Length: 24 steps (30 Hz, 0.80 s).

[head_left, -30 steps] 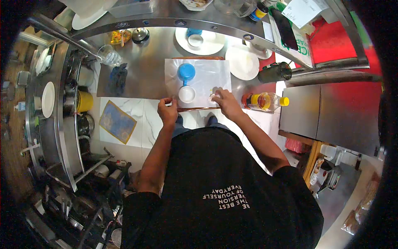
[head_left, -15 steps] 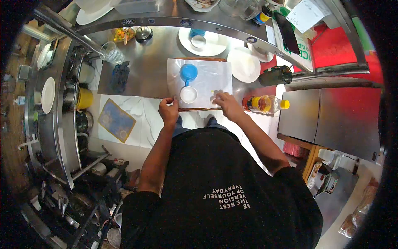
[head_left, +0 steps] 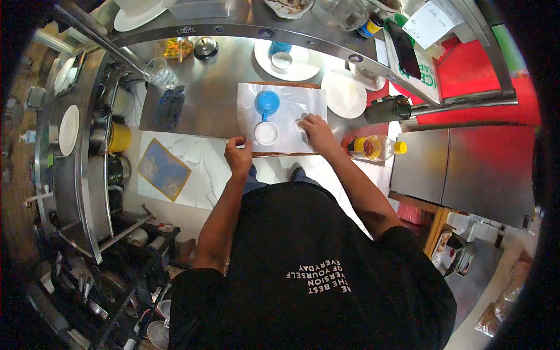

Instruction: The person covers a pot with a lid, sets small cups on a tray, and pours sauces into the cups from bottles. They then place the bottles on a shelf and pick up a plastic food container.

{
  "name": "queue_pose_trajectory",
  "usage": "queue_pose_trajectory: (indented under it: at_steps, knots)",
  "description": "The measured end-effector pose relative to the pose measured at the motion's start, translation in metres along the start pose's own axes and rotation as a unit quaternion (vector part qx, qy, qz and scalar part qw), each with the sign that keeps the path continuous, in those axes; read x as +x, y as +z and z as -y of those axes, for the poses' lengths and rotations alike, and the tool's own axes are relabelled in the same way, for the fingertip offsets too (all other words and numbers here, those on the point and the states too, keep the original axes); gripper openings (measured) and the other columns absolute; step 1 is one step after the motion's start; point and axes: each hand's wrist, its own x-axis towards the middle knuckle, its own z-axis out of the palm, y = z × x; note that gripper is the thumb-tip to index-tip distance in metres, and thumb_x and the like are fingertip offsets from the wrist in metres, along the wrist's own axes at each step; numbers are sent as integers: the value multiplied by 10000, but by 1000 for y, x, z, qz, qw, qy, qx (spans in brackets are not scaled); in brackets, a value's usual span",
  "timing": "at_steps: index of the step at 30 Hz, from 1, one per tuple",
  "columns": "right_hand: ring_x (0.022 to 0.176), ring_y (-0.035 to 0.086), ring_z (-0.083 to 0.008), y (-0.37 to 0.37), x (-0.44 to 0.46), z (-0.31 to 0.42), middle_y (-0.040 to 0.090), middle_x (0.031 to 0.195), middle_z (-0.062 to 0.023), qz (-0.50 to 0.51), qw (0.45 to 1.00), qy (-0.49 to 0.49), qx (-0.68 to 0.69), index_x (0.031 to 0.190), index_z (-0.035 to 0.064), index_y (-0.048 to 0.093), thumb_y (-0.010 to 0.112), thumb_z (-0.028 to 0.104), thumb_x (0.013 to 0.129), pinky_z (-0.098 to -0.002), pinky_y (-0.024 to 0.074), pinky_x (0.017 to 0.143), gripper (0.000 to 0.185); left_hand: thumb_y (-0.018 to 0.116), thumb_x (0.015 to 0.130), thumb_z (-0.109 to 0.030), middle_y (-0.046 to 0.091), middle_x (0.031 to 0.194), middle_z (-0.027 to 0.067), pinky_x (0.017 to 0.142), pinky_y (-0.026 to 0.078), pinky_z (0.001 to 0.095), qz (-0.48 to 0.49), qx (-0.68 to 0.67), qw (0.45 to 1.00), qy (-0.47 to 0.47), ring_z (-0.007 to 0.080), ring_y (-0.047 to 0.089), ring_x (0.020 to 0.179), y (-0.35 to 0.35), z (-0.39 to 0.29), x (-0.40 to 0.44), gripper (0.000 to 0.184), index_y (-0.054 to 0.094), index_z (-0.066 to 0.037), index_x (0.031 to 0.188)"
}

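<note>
White paper [head_left: 291, 105] lies over a brown board, whose edge shows along the top and bottom. My left hand [head_left: 238, 153] pinches or rests at the paper's lower left corner, fingers pressed together; the grip itself is too small to make out. On the right part of the paper my right hand [head_left: 315, 129] rests with bent fingers, and what lies beneath them, if anything, is hidden. Between the hands stand a blue round container [head_left: 267, 102] and, just below it, a white round cup [head_left: 266, 133].
An oil bottle with a yellow cap [head_left: 376, 147] lies right of the board. White plates [head_left: 344, 94] and a dark glass [head_left: 388, 109] are behind it. A clear glass [head_left: 160, 74] and black cloth [head_left: 170, 107] sit left. A steel shelf [head_left: 251, 31] spans above.
My right hand has moved slightly up and right over the paper. My left hand stays at the paper's corner. The whole view has shifted a little.
</note>
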Motion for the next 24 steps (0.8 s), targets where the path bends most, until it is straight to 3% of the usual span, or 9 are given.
queue_pose_trajectory:
  at_steps: [11,14,17,20,23,24]
  knots:
    - [1131,562,-343,-20,-13,-9,607,1204,-103,94,991,-88,-42,1088,85,668,708,45,734,-435,487,955,359,789,796,-195,720,958,160,897,517,441,-2,-9,1000,-2,335,680,944,3,3,1,243,701,-13,931]
    - [1018,578,-346,-27,-3,-8,621,1076,-111,65,997,24,21,990,74,689,640,-35,733,-422,496,875,283,791,793,-195,722,956,161,900,517,439,-1,-14,1000,-5,335,681,946,4,4,1,243,703,-14,927]
    - [1002,572,-356,-18,4,-9,613,1051,-125,18,997,24,76,982,66,682,648,-30,722,-429,494,875,279,802,806,-216,738,948,150,882,534,414,-6,-1,1000,9,309,703,927,6,10,1,258,714,-14,939]
    - [1146,555,-368,0,-3,-13,609,1152,-144,52,996,-66,29,1043,67,675,707,34,709,-458,475,972,337,805,814,-226,747,945,143,874,543,400,-2,2,1000,4,294,714,918,8,12,3,266,720,-11,947]
    - [1166,545,-370,-5,-15,-4,605,1191,-146,83,993,-78,-2,1020,56,683,693,7,699,-453,472,989,325,799,819,-225,746,942,146,874,543,398,2,1,1000,-2,295,713,912,4,7,2,262,720,-9,945]
    - [1163,551,-378,-15,-17,2,613,1192,-153,139,988,-60,-17,1024,54,686,685,1,701,-455,473,988,328,797,821,-225,746,940,148,874,543,397,3,0,1000,-2,296,713,909,2,4,1,260,720,-9,944]
